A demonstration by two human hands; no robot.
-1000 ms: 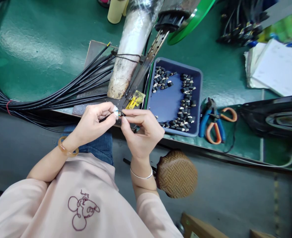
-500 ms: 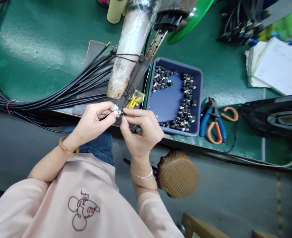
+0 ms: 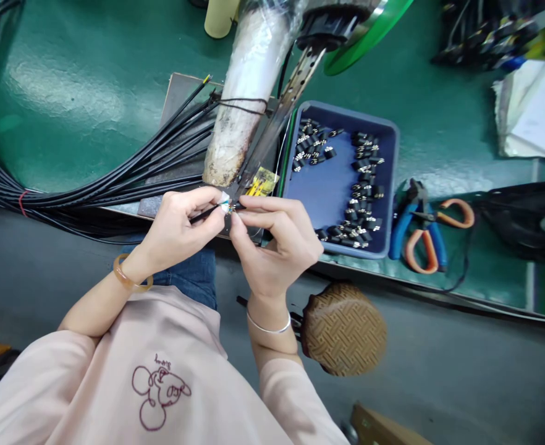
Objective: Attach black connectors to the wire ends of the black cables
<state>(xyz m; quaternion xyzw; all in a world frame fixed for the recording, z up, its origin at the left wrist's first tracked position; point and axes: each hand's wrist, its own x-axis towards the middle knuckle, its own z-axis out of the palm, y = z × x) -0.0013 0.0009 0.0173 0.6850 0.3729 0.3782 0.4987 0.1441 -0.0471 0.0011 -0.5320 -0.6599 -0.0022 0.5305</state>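
My left hand (image 3: 184,224) pinches a black cable (image 3: 202,214) between thumb and forefinger, close to its end. White wrapping covers those fingertips. My right hand (image 3: 279,241) is closed in a pinch just to the right, on a small black connector (image 3: 236,207) mostly hidden by the fingers. Thin wires and small metal pins meet between the two hands; whether they are joined I cannot tell. Just above the hands are the lower end of a soldering iron with a perforated metal sleeve (image 3: 300,74) and a yellow piece (image 3: 259,185).
A blue tray (image 3: 393,185) of black connectors stands right of my hands, with blue-handled cutters (image 3: 434,241) and orange-handled scissors (image 3: 419,250) beyond. A white plastic-wrapped tube (image 3: 242,80) slopes down above them. Bundled black cables (image 3: 91,194) lie left; a patterned stool (image 3: 344,327) is below the bench.
The view has shifted slightly, so the tray and tools sit farther right. Both hands keep their pinch near each other; more of the black cable shows at my left fingers.
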